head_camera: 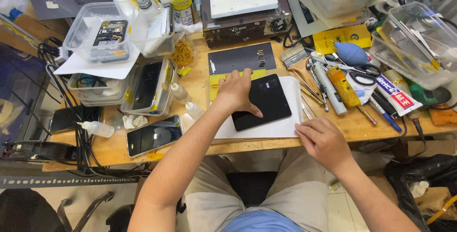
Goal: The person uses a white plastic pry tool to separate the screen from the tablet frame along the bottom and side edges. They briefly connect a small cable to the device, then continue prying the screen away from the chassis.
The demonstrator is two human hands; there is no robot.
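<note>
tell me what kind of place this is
Most likely a phone repair bench. The left hand presses a dark phone on white paper, screwdrivers and a blue air blower lie beside it, and another phone waits nearby.

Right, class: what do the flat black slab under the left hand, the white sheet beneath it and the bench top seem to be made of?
Flat black slab under the left hand: probably glass, glossy, catching soft reflections. White sheet beneath it: looks like paper or thin card, matt and flat. Bench top: wood, with pale grain and a worn, unvarnished look. The right hand rests at the sheet's corner.
</note>
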